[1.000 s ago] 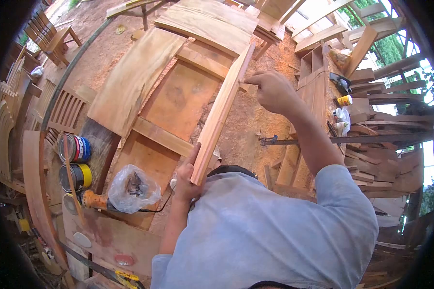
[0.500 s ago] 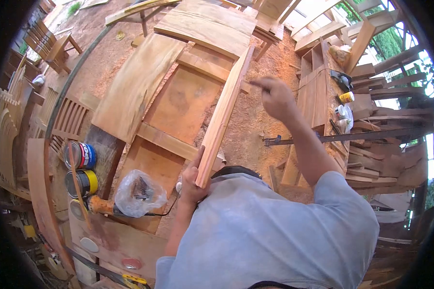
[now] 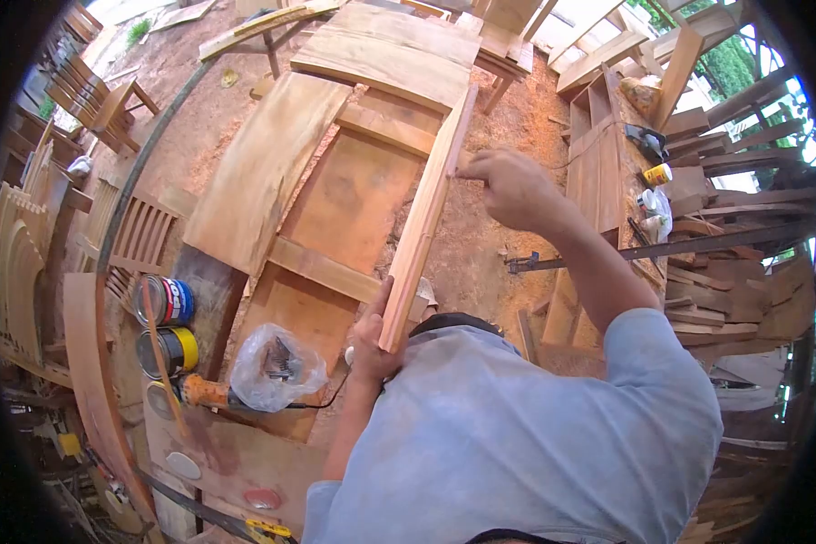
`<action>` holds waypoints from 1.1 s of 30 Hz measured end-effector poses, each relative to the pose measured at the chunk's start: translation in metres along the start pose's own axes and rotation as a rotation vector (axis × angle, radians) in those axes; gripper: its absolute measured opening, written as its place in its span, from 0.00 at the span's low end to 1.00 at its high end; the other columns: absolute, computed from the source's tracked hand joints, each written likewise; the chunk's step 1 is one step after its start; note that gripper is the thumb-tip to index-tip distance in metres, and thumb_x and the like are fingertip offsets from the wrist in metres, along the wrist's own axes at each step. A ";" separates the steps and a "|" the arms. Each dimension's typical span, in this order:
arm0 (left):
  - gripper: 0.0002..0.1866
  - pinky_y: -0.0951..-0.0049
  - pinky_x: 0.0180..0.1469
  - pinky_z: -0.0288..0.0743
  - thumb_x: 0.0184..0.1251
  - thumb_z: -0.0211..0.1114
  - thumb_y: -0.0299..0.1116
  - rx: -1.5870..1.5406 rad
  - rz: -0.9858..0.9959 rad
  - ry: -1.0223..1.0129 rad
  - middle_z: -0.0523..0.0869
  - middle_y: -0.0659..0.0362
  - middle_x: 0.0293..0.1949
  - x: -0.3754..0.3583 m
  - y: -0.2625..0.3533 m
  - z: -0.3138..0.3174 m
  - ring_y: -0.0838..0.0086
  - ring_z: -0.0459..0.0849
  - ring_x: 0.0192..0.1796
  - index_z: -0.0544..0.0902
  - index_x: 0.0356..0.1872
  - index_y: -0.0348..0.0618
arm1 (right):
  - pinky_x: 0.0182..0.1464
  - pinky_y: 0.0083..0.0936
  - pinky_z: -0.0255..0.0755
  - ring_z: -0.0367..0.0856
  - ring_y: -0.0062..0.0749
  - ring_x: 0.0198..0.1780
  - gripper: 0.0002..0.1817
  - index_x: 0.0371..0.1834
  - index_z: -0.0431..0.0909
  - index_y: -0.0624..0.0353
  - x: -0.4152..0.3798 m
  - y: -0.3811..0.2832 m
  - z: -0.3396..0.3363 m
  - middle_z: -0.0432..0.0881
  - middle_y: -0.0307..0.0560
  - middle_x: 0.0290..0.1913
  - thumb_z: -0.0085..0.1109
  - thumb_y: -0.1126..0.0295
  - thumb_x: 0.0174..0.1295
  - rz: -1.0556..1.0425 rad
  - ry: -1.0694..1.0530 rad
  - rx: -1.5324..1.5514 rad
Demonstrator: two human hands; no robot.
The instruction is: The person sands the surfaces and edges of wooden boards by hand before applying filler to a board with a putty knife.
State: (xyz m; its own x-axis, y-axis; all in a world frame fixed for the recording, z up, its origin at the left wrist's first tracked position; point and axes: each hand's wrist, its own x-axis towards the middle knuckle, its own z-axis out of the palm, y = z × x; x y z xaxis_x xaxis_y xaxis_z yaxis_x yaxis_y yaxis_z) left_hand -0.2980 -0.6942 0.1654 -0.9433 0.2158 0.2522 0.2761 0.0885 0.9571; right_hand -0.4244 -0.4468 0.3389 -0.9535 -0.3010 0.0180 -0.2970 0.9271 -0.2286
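Observation:
My left hand (image 3: 372, 348) is closed around the near end of a long narrow wooden board (image 3: 426, 218), thumb along its side. The board slants away from me on its edge, its far end beside a wide wooden panel (image 3: 390, 47). My right hand (image 3: 519, 192) is at the board's right side, toward its far half. Its index finger reaches to the board's side, and the other fingers are curled. Whether anything small is in them is hidden. Left of the board lies a wooden frame (image 3: 322, 270) with a second wide panel (image 3: 261, 172) across it.
Several items sit at the left: a blue-labelled can (image 3: 165, 301), a yellow-banded can (image 3: 168, 352), an orange power tool (image 3: 207, 392) and a plastic bag of dark small pieces (image 3: 276, 367). A bar clamp (image 3: 607, 261) extends at the right. Sawdust covers the ground (image 3: 526, 127).
My right hand has come slightly down and its fingertip now reaches the board's side. My left hand keeps its hold. The whole view has shifted a little.

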 end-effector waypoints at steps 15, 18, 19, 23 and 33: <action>0.23 0.66 0.61 0.75 0.55 0.55 0.18 0.045 0.122 0.018 0.75 0.37 0.66 0.004 -0.012 0.003 0.55 0.81 0.63 0.78 0.55 0.22 | 0.53 0.34 0.74 0.82 0.49 0.47 0.20 0.52 0.83 0.63 -0.036 -0.004 0.058 0.83 0.57 0.45 0.50 0.84 0.58 0.026 0.495 0.269; 0.25 0.66 0.62 0.74 0.55 0.56 0.19 0.063 0.147 -0.021 0.74 0.39 0.67 0.003 -0.018 0.001 0.56 0.80 0.64 0.77 0.57 0.22 | 0.56 0.37 0.73 0.82 0.52 0.50 0.22 0.52 0.84 0.62 -0.040 0.000 0.038 0.84 0.59 0.47 0.48 0.84 0.56 0.092 0.327 0.259; 0.25 0.66 0.62 0.74 0.55 0.56 0.19 0.061 0.151 -0.037 0.74 0.39 0.67 0.004 -0.015 0.001 0.56 0.80 0.64 0.77 0.57 0.22 | 0.57 0.38 0.73 0.82 0.52 0.51 0.22 0.51 0.84 0.61 -0.026 0.008 0.029 0.84 0.60 0.48 0.48 0.83 0.55 0.119 0.320 0.210; 0.24 0.60 0.53 0.79 0.56 0.60 0.24 0.141 -0.094 -0.078 0.82 0.38 0.54 0.005 0.006 -0.007 0.48 0.85 0.53 0.78 0.57 0.30 | 0.60 0.41 0.72 0.81 0.53 0.54 0.24 0.50 0.85 0.59 0.015 0.014 0.003 0.84 0.60 0.49 0.48 0.81 0.50 0.202 0.223 0.071; 0.14 0.46 0.42 0.79 0.62 0.63 0.38 0.516 -0.358 -0.233 0.85 0.38 0.33 0.005 0.021 -0.016 0.40 0.84 0.39 0.82 0.44 0.41 | 0.60 0.39 0.73 0.81 0.52 0.52 0.26 0.51 0.85 0.58 -0.020 -0.026 0.004 0.85 0.57 0.46 0.49 0.82 0.48 -0.102 0.077 -0.046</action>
State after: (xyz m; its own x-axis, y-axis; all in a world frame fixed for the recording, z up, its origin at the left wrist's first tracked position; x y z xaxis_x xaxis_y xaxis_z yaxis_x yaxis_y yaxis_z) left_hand -0.3001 -0.7069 0.1887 -0.9445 0.2863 -0.1610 0.0612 0.6350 0.7701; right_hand -0.3978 -0.4658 0.3405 -0.9190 -0.3773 0.1143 -0.3925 0.9025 -0.1772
